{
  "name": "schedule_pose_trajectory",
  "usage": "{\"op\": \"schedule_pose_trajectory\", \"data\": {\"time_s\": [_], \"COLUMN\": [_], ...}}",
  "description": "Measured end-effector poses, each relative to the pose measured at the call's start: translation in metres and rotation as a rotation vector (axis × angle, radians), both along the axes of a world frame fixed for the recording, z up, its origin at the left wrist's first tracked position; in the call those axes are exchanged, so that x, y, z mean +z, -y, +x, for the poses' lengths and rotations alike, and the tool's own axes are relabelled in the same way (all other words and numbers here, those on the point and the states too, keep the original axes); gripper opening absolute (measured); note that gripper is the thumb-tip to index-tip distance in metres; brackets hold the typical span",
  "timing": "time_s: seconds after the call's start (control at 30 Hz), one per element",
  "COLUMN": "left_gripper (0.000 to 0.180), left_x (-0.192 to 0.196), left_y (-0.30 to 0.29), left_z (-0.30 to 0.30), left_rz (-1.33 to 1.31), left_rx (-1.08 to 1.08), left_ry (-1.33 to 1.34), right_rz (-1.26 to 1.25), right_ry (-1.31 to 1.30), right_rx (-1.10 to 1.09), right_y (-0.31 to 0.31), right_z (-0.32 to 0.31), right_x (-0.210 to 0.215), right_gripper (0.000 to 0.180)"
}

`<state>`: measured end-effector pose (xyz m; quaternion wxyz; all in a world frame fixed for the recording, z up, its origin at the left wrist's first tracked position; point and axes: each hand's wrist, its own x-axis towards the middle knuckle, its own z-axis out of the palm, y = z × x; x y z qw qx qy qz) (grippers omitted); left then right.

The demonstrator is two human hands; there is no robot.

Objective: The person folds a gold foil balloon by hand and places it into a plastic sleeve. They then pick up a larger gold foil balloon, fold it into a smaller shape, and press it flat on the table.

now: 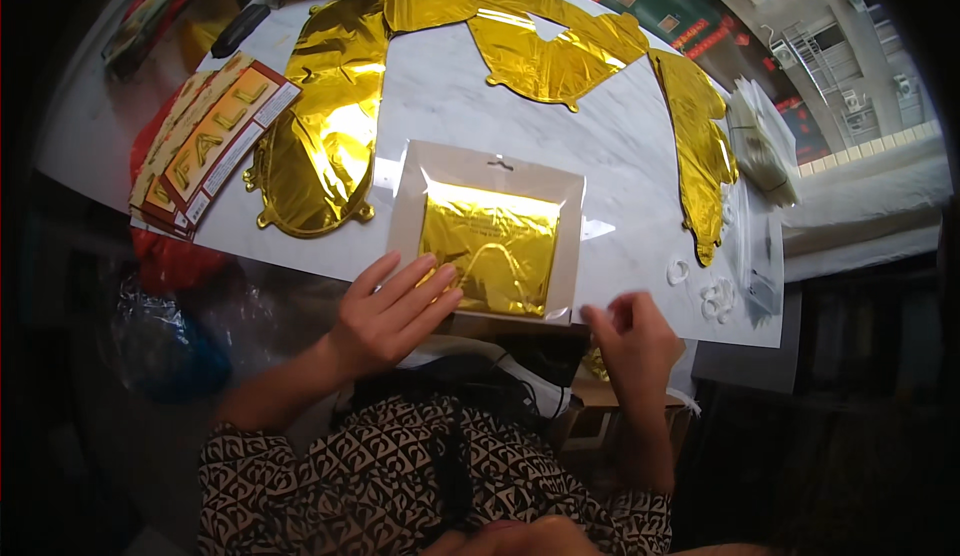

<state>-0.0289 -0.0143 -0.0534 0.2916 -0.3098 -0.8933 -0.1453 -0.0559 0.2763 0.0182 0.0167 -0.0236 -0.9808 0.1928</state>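
A flat transparent package [569,236] with a pale card backing and a hang hole lies at the table's front edge. Folded gold foil [490,241] shows inside it. My left hand [385,321] rests with spread fingers over the package's lower left part, fingertips on the gold foil area. Just off the lower right corner of the package is my right hand [635,341], its fingers curled and pressed together. Whether anything small is between those fingertips cannot be made out.
Flat gold foil balloons [335,106] lie along the left, the far side and the right of the marble-patterned table [440,86]. Printed header cards [215,141] are stacked at left. White rings [717,299] and transparent bags [760,146] sit at right. A cardboard box [590,411] stands below the table edge.
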Motion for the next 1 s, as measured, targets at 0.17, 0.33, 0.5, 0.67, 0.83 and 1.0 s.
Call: {"op": "schedule_pose_trajectory", "data": {"time_s": [0.17,0.33,0.5,0.67,0.83,1.0], "left_gripper": [0.026,0.025,0.056,0.027,0.025,0.025], "left_x": [-0.010,-0.012,-0.032,-0.009,-0.003,0.028], "left_y": [0.006,0.011,-0.010,-0.031,-0.023,-0.048], "left_z": [0.012,0.025,0.071,0.048,0.035,0.004], "left_rz": [0.043,-0.061,1.062,1.871,1.486,1.111], "left_rx": [-0.062,-0.177,0.137,0.022,-0.021,-0.215], "left_ry": [-0.047,-0.130,0.382,1.207,1.252,1.475], "right_rz": [-1.014,-1.352,-1.392,-1.473,-1.281,-1.296], "right_ry": [0.629,0.753,0.643,0.641,0.357,0.292], "right_rx": [-0.064,-0.008,-0.021,-0.021,0.143,0.053], "right_y": [-0.026,0.003,0.003,0.011,-0.067,-0.106], "right_z": [0.033,0.043,0.054,0.077,0.075,0.076], "right_x": [-0.038,-0.060,-0.064,-0.070,-0.064,-0.032], "right_gripper": [0.049,0.038,0.037,0.039,0.073,0.047]}}
